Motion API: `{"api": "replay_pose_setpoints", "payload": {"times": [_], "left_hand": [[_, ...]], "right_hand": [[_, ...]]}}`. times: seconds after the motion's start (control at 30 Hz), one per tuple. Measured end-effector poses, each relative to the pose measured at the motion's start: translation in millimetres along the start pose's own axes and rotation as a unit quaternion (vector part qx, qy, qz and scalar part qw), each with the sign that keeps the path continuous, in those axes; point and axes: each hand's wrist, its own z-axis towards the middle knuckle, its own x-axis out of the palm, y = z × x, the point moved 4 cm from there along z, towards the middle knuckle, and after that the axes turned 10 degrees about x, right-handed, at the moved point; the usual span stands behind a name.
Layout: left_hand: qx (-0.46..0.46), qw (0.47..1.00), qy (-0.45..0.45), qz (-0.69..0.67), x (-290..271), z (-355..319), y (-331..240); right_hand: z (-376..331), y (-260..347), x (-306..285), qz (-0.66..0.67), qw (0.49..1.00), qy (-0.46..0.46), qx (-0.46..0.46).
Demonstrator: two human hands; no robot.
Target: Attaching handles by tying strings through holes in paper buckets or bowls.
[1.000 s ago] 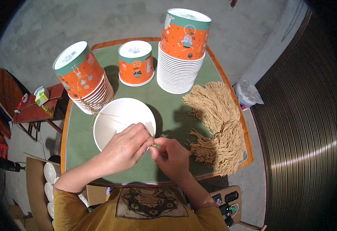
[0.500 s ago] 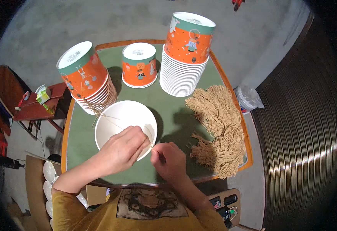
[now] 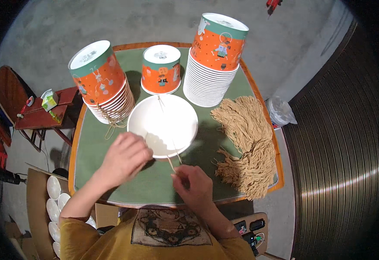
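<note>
A white-lined paper bucket [image 3: 163, 123] stands mouth up near the middle of the table, with thin tan cord [image 3: 171, 164] at its near rim and more cord crossing the far rim. My right hand [image 3: 194, 184] is closed, pinching the cord between thumb and forefinger just in front of the bucket. My left hand [image 3: 125, 159] is at the near left of the rim, slightly blurred, its fingers curled together; what they hold, if anything, is hidden. To the right lies a large bundle of tan cords [image 3: 248, 147].
Upside-down orange and green buckets stand along the back: a left stack [image 3: 98, 82] with cord hanging on it, a single bucket [image 3: 161, 71] and a tall right stack [image 3: 217, 60]. A cardboard box [image 3: 38, 208] of white containers sits at lower left; a small shelf [image 3: 263, 236] holds devices.
The bucket has shifted away and to the right. My left hand has moved left, apart from my right hand, which has dropped slightly and still pinches the cord.
</note>
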Motion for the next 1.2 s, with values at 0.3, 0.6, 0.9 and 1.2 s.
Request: {"api": "replay_pose_setpoints", "payload": {"times": [0.3,0.6,0.9,1.2], "left_hand": [[-0.313,0.908,-0.271,-0.07,22,-51,-11],[-0.416,0.606,-0.177,-0.655,69,-27,-46],[-0.466,0.602,-0.194,-0.618,73,-29,-41],[-0.497,0.456,-0.246,-0.696,73,-27,-32]], "right_hand": [[1,2,10,-0.066,0.998,0.001,-0.022],[-3,3,17,-0.108,0.993,0.017,-0.039],[-5,-2,21,-0.136,0.988,0.021,-0.067],[6,11,15,-0.139,0.971,0.053,-0.187]]}}
